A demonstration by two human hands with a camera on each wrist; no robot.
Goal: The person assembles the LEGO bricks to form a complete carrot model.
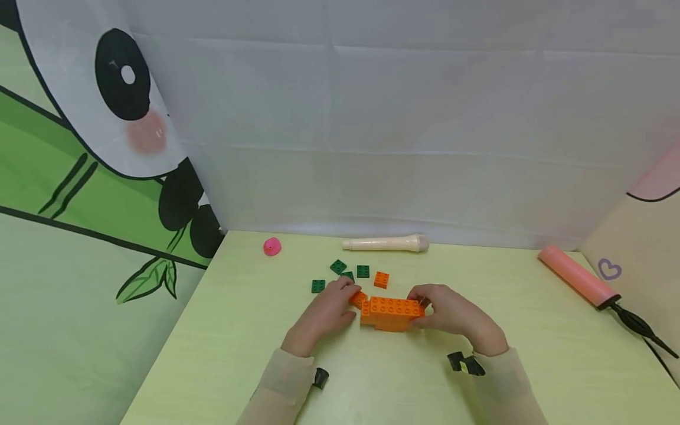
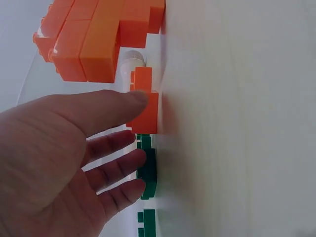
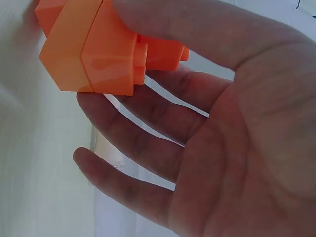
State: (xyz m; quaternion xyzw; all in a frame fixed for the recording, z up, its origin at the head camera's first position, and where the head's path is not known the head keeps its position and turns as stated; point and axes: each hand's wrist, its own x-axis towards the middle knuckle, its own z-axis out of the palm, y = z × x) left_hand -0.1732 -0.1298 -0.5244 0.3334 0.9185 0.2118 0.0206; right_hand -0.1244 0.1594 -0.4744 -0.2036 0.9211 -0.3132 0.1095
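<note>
My right hand [image 1: 448,313] grips the right end of a block of joined orange toy bricks [image 1: 393,313], thumb on the near side and fingers on the far side. In the right wrist view the thumb lies over the studded bricks [image 3: 106,54], with the little finger held apart. My left hand [image 1: 329,310] is beside a smaller orange brick [image 1: 358,299] at the block's left end. Its thumb overlaps that orange brick [image 2: 148,113] in the left wrist view, and its loosely extended fingers lie by a dark green brick [image 2: 148,173].
Several green bricks [image 1: 363,271] and a loose orange brick [image 1: 381,280] lie beyond the hands. Farther back are a small pink toy [image 1: 272,247] and a cream microphone-shaped stick [image 1: 388,243]. A pink cylinder with a black handle [image 1: 579,276] lies at the right edge.
</note>
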